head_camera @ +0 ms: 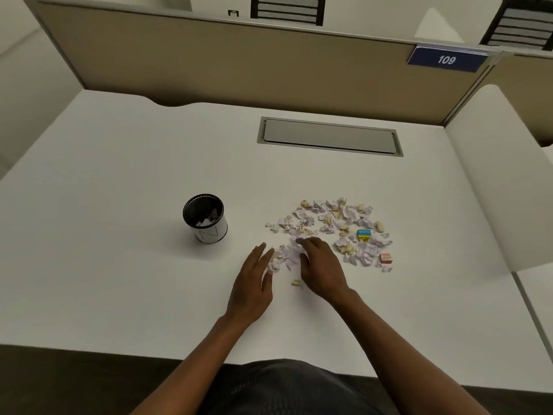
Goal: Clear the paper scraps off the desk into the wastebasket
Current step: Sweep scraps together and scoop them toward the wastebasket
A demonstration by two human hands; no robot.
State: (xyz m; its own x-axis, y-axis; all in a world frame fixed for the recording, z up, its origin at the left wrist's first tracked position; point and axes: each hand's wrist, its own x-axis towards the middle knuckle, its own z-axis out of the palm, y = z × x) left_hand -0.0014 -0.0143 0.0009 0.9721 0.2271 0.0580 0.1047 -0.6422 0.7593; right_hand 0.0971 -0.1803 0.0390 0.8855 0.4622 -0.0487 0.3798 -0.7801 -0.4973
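Note:
A spread of small white, lilac and cream paper scraps (332,223) lies on the white desk (119,265), right of centre. A small black-rimmed white wastebasket (206,218) stands upright to the left, with a few scraps inside. My left hand (253,283) rests flat, fingers apart, at the left edge of a little clump of scraps (285,256). My right hand (321,265) is cupped over the right side of the same clump, fingertips touching paper. One cream scrap (296,283) lies alone between my wrists.
A small blue and yellow box (364,235) and a small red and white box (386,258) sit among the scraps. A grey cable hatch (329,136) is set in the desk behind. A beige partition (239,64) closes the back.

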